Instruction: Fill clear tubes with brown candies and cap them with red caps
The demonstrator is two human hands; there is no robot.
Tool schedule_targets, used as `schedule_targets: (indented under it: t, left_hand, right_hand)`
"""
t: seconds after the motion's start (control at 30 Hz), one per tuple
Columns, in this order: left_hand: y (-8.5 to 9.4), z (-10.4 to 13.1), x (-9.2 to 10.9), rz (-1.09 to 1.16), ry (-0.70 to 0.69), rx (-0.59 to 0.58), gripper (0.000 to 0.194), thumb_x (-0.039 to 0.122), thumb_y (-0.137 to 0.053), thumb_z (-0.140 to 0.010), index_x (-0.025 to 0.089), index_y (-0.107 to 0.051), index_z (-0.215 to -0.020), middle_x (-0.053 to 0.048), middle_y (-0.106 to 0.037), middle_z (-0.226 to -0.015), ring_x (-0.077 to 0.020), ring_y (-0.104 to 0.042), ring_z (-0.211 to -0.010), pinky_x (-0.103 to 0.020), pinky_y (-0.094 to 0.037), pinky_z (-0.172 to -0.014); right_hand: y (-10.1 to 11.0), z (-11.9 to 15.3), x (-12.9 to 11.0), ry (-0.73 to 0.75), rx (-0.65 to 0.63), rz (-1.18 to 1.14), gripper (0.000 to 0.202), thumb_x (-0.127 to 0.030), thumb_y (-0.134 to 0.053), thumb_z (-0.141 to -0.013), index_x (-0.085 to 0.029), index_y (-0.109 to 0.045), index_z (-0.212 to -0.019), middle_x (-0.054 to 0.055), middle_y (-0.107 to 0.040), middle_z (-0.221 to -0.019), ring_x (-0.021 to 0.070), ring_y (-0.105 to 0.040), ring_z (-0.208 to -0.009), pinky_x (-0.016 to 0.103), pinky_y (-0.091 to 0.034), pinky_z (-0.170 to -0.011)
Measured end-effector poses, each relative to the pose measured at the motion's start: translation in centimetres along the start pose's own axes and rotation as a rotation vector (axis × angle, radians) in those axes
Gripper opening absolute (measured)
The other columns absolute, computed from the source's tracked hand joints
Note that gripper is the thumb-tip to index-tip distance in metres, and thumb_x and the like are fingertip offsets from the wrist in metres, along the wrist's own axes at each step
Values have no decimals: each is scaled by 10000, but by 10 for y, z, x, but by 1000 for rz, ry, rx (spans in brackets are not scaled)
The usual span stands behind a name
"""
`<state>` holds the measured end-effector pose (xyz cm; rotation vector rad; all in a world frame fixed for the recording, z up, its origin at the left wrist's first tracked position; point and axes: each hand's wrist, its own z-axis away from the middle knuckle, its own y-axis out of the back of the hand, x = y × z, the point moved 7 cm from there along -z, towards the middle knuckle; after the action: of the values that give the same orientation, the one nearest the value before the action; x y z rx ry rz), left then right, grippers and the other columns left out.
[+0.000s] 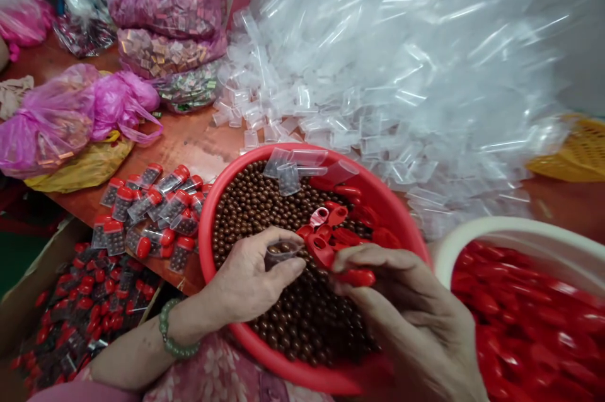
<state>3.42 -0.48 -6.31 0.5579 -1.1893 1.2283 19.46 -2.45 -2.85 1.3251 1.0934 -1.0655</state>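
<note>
My left hand [255,276] grips a small clear plastic container [282,252] between thumb and fingers, its open mouth turned up and dark balls inside. Close beside it, my right hand [406,301] pinches a red plastic cap [357,277]. Both hands are over a red basin [206,232] full of brown chocolate-like balls [255,200]. On the balls lie loose red caps [338,216] and, at the far rim, several empty clear containers [289,178]. The cap and the container are apart.
Filled red-capped containers [165,200] lie left of the basin, with more in a cardboard box [42,263] below. A large heap of clear containers [378,74] spreads behind. A white tub [510,225] of red caps stands right. Pink bags [165,5] sit back left.
</note>
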Motion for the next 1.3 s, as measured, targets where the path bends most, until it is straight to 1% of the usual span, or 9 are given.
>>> schedule_targets:
  t: [0.13,0.27,0.4,0.5,0.67,0.87,1.1,1.17,1.3]
  left_hand:
    - [-5,0,-2,223,56,-28,240,237,-676,-802,146,-611,-1015,-18,-632,-874,-126,-599,-783,-279,-505,-788]
    - [0,0,3,133,-1,40,164,205,-685,-792,135,-635,-932,8,-612,-775,-102,-550,-710,-237,-456,-718]
    - [4,2,7,16,-49,90,124,205,-674,-799,134,-643,-896,19,-591,-735,-96,-498,-671,-224,-414,-654]
    - [3,2,8,-22,-38,91,115,198,-668,-795,136,-641,-888,28,-581,-717,-91,-480,-646,-217,-398,-625]
    - [4,2,8,-63,-7,101,90,197,-658,-789,139,-637,-855,33,-570,-689,-90,-475,-621,-212,-386,-596]
    - [3,2,9,-127,-22,89,110,231,-642,-796,145,-653,-865,19,-581,-710,-105,-488,-643,-220,-386,-594]
    - [0,2,11,-139,-28,79,84,225,-627,-807,152,-663,-825,28,-576,-674,-95,-470,-614,-218,-371,-589]
    - [-1,2,9,-152,-29,75,97,238,-622,-815,155,-668,-837,18,-591,-686,-104,-488,-630,-222,-379,-593]
    - [0,4,5,-132,-14,63,140,275,-605,-838,154,-660,-880,-7,-628,-743,-125,-532,-668,-238,-416,-626]
  right_hand:
    - [-11,-3,10,-141,-41,-234,96,-353,-720,-841,-264,-690,-863,9,-633,-773,126,-574,-624,220,-501,-561]
    - [-14,0,24,-269,23,-163,189,-413,-704,-845,-259,-707,-954,15,-639,-751,136,-568,-601,240,-490,-541]
    - [-15,-3,9,-94,52,143,217,-399,-649,-893,-285,-713,-1065,56,-676,-1060,197,-659,-911,313,-557,-796]
    - [-17,-6,-1,11,16,270,180,-359,-655,-890,-279,-721,-1036,59,-674,-1098,213,-651,-1036,335,-543,-919]
    - [-14,-6,10,-116,-20,199,207,-376,-664,-883,-257,-692,-1050,39,-714,-924,173,-699,-783,263,-600,-717]
    - [-20,-8,8,-98,-157,194,146,-373,-701,-854,-282,-730,-965,15,-723,-923,156,-690,-826,213,-567,-760]
    - [0,1,31,-513,8,-113,280,-408,-773,-782,-284,-702,-1023,11,-715,-827,158,-673,-734,204,-537,-632]
    - [0,-1,31,-515,0,-140,283,-402,-793,-756,-261,-716,-989,19,-704,-779,157,-659,-678,215,-534,-597]
    - [1,-13,25,-393,-8,-162,246,-396,-800,-736,-237,-743,-915,29,-690,-722,142,-616,-554,234,-515,-498]
